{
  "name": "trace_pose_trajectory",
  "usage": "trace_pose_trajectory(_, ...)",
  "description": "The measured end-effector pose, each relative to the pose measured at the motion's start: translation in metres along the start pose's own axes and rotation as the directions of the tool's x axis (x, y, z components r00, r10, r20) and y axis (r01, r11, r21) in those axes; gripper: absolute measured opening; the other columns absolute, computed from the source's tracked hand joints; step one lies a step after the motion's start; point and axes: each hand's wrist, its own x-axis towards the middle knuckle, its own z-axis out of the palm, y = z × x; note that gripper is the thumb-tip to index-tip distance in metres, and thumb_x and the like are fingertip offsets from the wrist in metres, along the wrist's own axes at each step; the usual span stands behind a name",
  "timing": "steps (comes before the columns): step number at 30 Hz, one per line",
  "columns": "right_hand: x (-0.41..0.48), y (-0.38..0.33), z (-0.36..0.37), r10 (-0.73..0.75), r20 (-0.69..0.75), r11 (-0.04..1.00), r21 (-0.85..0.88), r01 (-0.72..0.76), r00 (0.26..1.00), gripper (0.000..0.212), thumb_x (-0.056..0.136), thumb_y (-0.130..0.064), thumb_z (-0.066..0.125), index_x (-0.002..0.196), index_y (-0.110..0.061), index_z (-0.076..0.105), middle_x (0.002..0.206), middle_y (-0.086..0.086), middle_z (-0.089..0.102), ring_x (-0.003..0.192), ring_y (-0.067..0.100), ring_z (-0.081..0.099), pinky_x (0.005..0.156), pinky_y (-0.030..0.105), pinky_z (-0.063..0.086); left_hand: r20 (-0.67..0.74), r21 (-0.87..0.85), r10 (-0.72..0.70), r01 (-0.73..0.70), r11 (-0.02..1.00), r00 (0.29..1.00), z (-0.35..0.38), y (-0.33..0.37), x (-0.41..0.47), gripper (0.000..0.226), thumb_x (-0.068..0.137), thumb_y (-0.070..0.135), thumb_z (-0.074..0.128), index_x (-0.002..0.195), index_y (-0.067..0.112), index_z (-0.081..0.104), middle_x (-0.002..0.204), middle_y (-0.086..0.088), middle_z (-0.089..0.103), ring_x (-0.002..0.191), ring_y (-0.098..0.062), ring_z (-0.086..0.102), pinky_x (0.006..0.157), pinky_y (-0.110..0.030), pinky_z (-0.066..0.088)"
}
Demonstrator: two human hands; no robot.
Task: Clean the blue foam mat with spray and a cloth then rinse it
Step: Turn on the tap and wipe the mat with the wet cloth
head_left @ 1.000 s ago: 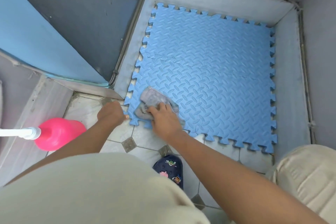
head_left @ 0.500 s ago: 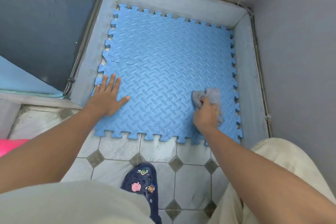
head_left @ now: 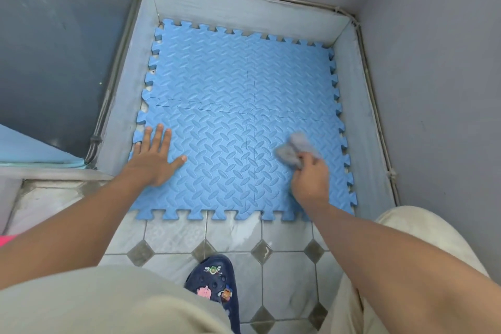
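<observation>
The blue foam mat (head_left: 233, 95), made of interlocking tiles with a ribbed pattern, lies on the floor in a walled corner. My left hand (head_left: 153, 158) rests flat on the mat's near left corner, fingers spread, holding nothing. My right hand (head_left: 310, 176) is closed on a crumpled grey cloth (head_left: 294, 148) and presses it against the mat near the right edge. A sliver of the pink spray bottle (head_left: 6, 239) shows at the far left edge.
Grey walls (head_left: 433, 89) and a low grey ledge (head_left: 357, 106) enclose the mat on three sides. White floor tiles with dark diamonds (head_left: 284, 236) lie in front. My dark blue clog (head_left: 214, 287) with charms stands on the tiles between my beige-trousered knees.
My right hand has carried the cloth from the mat's near left corner across to its right side. My left hand has come down flat onto the left corner. The view has shifted right.
</observation>
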Motion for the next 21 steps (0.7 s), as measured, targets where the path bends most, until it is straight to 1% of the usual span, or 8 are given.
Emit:
trace_pose_trajectory(2, 0.014, 0.016, -0.011, 0.419, -0.050, 0.908, 0.023, -0.418, 0.907, 0.042, 0.100, -0.021, 0.049, 0.142, -0.024, 0.046, 0.144, 0.022, 0.042, 0.135, 0.041, 0.041, 0.109, 0.054, 0.039, 0.002, 0.005, 0.002, -0.002, 1.000, 1.000, 0.000, 0.000, -0.001, 0.089, 0.091, 0.074, 0.013, 0.150, 0.024, -0.030, 0.154, 0.003, -0.042, 0.142, -0.023, -0.037, 0.121, -0.048, -0.007)
trace_pose_trajectory(5, 0.014, 0.010, -0.015, 0.545, -0.032, 0.838, 0.038, -0.544, 0.838, 0.050, 0.101, -0.018, 0.051, 0.149, -0.024, 0.038, 0.151, 0.023, 0.033, 0.140, 0.040, 0.031, 0.108, 0.056, 0.035, 0.001, 0.007, 0.008, -0.008, 1.000, 1.000, -0.002, 0.002, -0.003, 0.088, 0.092, 0.073, 0.014, 0.150, 0.022, -0.030, 0.155, 0.001, -0.041, 0.143, -0.024, -0.036, 0.121, -0.048, -0.006)
trace_pose_trajectory(8, 0.005, -0.022, -0.002, 0.341, -0.024, 0.939, 0.051, -0.339, 0.940, 0.050, 0.102, -0.017, 0.051, 0.150, -0.023, 0.040, 0.142, 0.020, 0.041, 0.132, 0.039, 0.039, 0.099, 0.055, 0.042, 0.030, 0.055, -0.032, 0.030, 0.998, 0.999, -0.009, 0.010, -0.002, 0.088, 0.095, 0.068, 0.018, 0.151, 0.017, -0.026, 0.157, -0.004, -0.036, 0.146, -0.029, -0.030, 0.122, -0.048, -0.003)
trace_pose_trajectory(11, -0.004, -0.065, 0.023, -0.032, 0.041, 0.992, 0.125, 0.027, 0.999, 0.043, 0.101, -0.021, 0.052, 0.144, -0.026, 0.051, 0.128, 0.017, 0.047, 0.119, 0.035, 0.047, 0.093, 0.052, 0.050, -0.007, 0.143, -0.074, 0.074, 0.987, 0.997, -0.023, 0.033, 0.001, 0.091, 0.097, 0.059, 0.036, 0.156, 0.005, -0.008, 0.163, -0.018, -0.014, 0.150, -0.036, -0.011, 0.122, -0.048, 0.009)
trace_pose_trajectory(13, -0.005, -0.093, 0.035, -0.287, 0.114, 0.949, 0.169, 0.266, 0.951, 0.040, 0.101, -0.022, 0.054, 0.140, -0.027, 0.056, 0.124, 0.014, 0.050, 0.116, 0.032, 0.048, 0.092, 0.049, 0.050, -0.120, 0.156, -0.020, 0.039, 0.987, 0.993, -0.038, 0.041, 0.007, 0.101, 0.086, 0.059, 0.056, 0.155, 0.004, 0.006, 0.163, -0.019, 0.003, 0.151, -0.034, -0.001, 0.121, -0.048, 0.016)
trace_pose_trajectory(15, 0.005, -0.111, 0.038, -0.466, 0.209, 0.884, 0.152, 0.442, 0.860, 0.039, 0.102, -0.026, 0.054, 0.141, -0.030, 0.057, 0.122, 0.010, 0.050, 0.116, 0.029, 0.047, 0.091, 0.047, 0.049, -0.163, 0.163, 0.015, 0.012, 0.987, 0.987, -0.053, 0.031, 0.019, 0.129, 0.070, 0.069, 0.069, 0.155, 0.005, -0.003, 0.164, -0.015, -0.005, 0.151, -0.031, -0.007, 0.122, -0.047, 0.010)
trace_pose_trajectory(18, 0.040, -0.105, 0.031, -0.538, 0.228, 0.842, 0.094, 0.532, 0.811, 0.040, 0.102, -0.030, 0.055, 0.142, -0.034, 0.056, 0.124, 0.008, 0.051, 0.119, 0.028, 0.048, 0.096, 0.046, 0.048, -0.046, 0.103, -0.021, 0.025, 0.994, 0.999, -0.067, 0.005, 0.037, 0.160, 0.048, 0.085, 0.071, 0.153, 0.001, -0.015, 0.162, -0.015, -0.020, 0.151, -0.030, -0.015, 0.123, -0.044, 0.004)
trace_pose_trajectory(21, 0.087, -0.070, 0.021, -0.411, 0.066, 0.911, 0.038, 0.410, 0.909, 0.040, 0.100, -0.027, 0.054, 0.139, -0.035, 0.058, 0.123, 0.014, 0.053, 0.115, 0.036, 0.051, 0.101, 0.049, 0.046, 0.024, 0.063, -0.012, 0.010, 0.998, 1.000, -0.061, -0.006, 0.047, 0.164, 0.045, 0.089, 0.067, 0.151, 0.000, -0.021, 0.160, -0.016, -0.027, 0.150, -0.030, -0.019, 0.124, -0.042, 0.001)
